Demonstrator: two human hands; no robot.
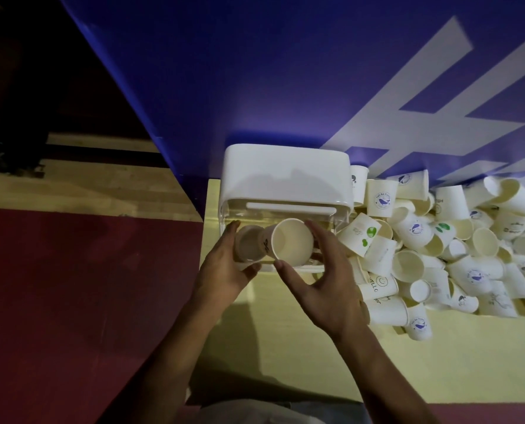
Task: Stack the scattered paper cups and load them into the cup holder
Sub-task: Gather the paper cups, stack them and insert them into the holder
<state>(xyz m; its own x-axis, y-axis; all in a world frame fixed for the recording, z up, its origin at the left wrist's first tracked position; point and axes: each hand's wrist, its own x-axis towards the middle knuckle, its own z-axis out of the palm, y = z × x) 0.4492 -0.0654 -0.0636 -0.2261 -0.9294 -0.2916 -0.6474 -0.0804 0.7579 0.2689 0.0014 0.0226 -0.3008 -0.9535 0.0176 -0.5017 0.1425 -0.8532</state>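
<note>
— What do we see nearest, at lower centre?
— Our forearms (285, 362) rise over the yellow table (285, 347). Our left hand (224, 270) curls round a paper cup (247, 244), thumb below and fingers above.
— And the right?
— Our right hand (325, 289) pinches a second cup (292, 241) between thumb and fingers, with its mouth toward us (its side overlaps the paper cup).
— Where are the two cups?
— At mid-frame, just before the clear front of the cup holder (285, 172).
— Farther back?
— The pile of cups (454, 240) lies at the right, beside the cup holder. A blue panel (255, 71) fills the top of the frame.
</note>
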